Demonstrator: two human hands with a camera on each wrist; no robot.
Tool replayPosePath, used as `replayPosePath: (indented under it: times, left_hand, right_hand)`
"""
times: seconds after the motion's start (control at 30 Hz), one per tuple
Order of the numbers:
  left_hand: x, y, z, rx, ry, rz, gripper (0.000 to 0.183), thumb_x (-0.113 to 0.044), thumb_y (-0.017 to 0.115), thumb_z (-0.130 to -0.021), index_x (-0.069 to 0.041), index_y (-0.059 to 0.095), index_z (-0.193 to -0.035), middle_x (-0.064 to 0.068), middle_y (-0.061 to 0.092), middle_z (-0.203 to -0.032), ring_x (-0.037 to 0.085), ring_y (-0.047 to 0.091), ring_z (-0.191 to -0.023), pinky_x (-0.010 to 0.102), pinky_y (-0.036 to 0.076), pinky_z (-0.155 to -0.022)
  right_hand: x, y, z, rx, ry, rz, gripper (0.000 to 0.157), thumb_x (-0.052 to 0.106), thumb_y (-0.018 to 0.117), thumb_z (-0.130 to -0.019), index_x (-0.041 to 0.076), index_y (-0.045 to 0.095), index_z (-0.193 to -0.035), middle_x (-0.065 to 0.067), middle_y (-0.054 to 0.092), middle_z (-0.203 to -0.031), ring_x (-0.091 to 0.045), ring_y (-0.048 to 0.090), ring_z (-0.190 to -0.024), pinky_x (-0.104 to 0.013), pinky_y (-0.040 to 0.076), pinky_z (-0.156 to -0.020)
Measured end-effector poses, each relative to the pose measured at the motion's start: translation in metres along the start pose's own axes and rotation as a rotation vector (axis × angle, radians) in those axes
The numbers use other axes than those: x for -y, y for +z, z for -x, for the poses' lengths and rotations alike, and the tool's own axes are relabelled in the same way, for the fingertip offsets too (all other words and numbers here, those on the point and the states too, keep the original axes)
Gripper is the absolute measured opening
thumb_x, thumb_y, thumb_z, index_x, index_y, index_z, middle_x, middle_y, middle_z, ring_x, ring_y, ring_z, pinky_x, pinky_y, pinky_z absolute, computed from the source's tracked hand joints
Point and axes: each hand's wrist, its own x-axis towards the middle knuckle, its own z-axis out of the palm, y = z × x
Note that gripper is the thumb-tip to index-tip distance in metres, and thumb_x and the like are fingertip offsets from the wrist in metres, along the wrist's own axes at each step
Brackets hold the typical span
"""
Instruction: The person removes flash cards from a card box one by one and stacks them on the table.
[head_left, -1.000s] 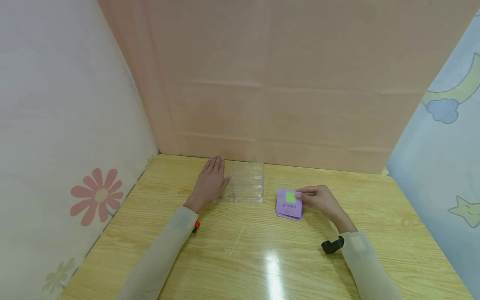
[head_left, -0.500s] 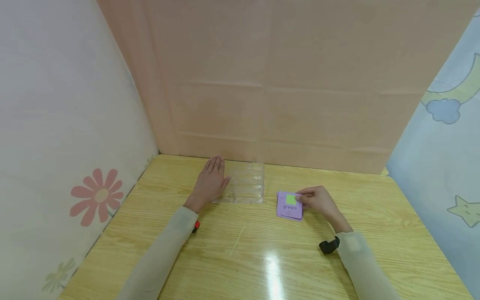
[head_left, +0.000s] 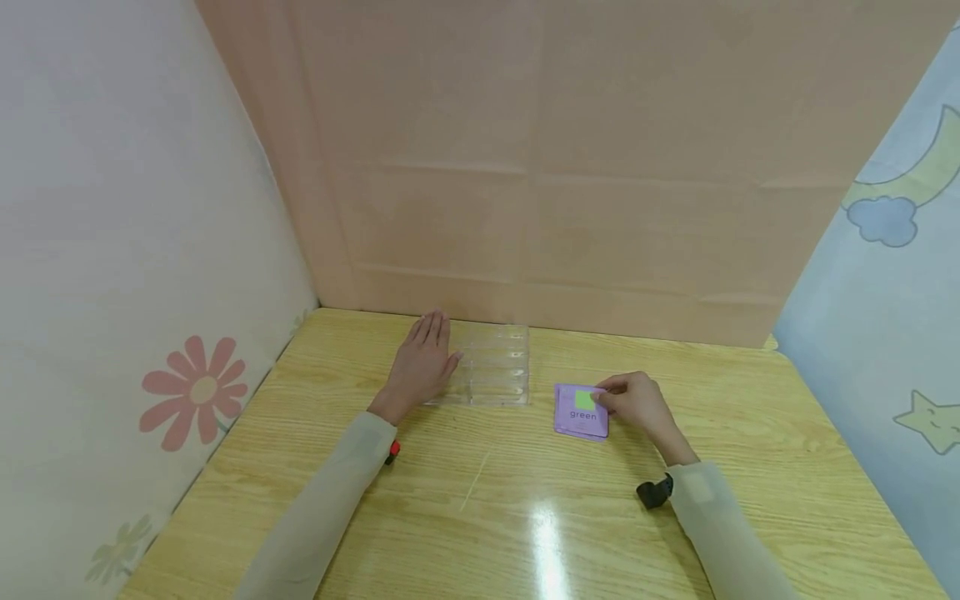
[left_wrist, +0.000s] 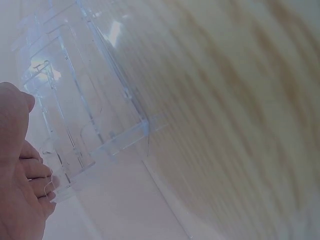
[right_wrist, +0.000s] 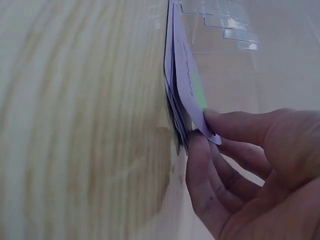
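Note:
A small stack of purple cards lies on the table right of centre; its top card reads "green" under a green square. My right hand pinches that top card at its right edge, thumb above and fingers below. In the right wrist view the pinched card is tilted up at the held edge, apart from the cards beneath. My left hand rests with straight fingers on the left side of a clear plastic stepped rack. The left wrist view shows the rack beside the fingertips.
The wooden table meets a brown paper backdrop just behind the rack. Patterned cloth walls stand at the left and right. A gap of bare table lies between the rack and the cards.
The top card has shifted slightly right and towards me with my right hand's pinch, uncovering the left edge of the cards beneath. My left hand and the rack have not moved.

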Motion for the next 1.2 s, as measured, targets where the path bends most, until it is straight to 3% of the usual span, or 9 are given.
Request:
replayPosePath:
  times: [0.3, 0.53, 0.8, 1.2]
  left_hand:
    - [-0.0006, -0.0022, 0.0015, -0.008, 0.003, 0.008, 0.074, -0.043, 0.039, -0.114, 0.010, 0.021, -0.163, 0.027, 0.026, -0.171, 0.037, 0.025, -0.163, 0.049, 0.022, -0.135]
    - [-0.0001, -0.0015, 0.0008, -0.041, 0.012, -0.012, 0.073, -0.043, 0.041, -0.113, 0.011, 0.026, -0.162, 0.028, 0.031, -0.169, 0.037, 0.029, -0.161, 0.049, 0.025, -0.134]
    - [-0.0012, -0.0034, 0.0015, -0.005, 0.007, 0.007, 0.074, -0.043, 0.038, -0.114, 0.010, 0.023, -0.162, 0.027, 0.028, -0.170, 0.037, 0.027, -0.162, 0.049, 0.023, -0.135]
    - [-0.0011, -0.0025, 0.0016, -0.025, 0.000, 0.014, 0.072, -0.044, 0.038, -0.114, 0.010, 0.028, -0.161, 0.027, 0.031, -0.169, 0.038, 0.032, -0.160, 0.049, 0.025, -0.134]
  right_hand:
    - [0.0015, -0.0014, 0.0026, -0.008, -0.019, 0.103, 0.031, 0.022, 0.074, -0.098, -0.003, 0.077, -0.116, -0.021, 0.077, -0.105, -0.023, 0.066, -0.087, -0.027, 0.047, -0.068]
    - [0.0018, -0.0035, 0.0007, -0.003, -0.008, 0.135, 0.031, 0.024, 0.074, -0.098, -0.001, 0.077, -0.115, -0.020, 0.076, -0.107, -0.025, 0.065, -0.089, -0.027, 0.047, -0.070]
    - [0.0024, -0.0033, 0.0007, 0.015, -0.003, 0.144, 0.031, 0.024, 0.074, -0.098, -0.003, 0.076, -0.113, -0.018, 0.076, -0.100, -0.022, 0.062, -0.083, -0.028, 0.046, -0.067]
    - [0.0036, -0.0068, 0.0034, 0.018, 0.005, 0.161, 0.037, 0.030, 0.071, -0.100, -0.002, 0.075, -0.116, -0.020, 0.076, -0.111, -0.027, 0.068, -0.095, -0.030, 0.052, -0.073]
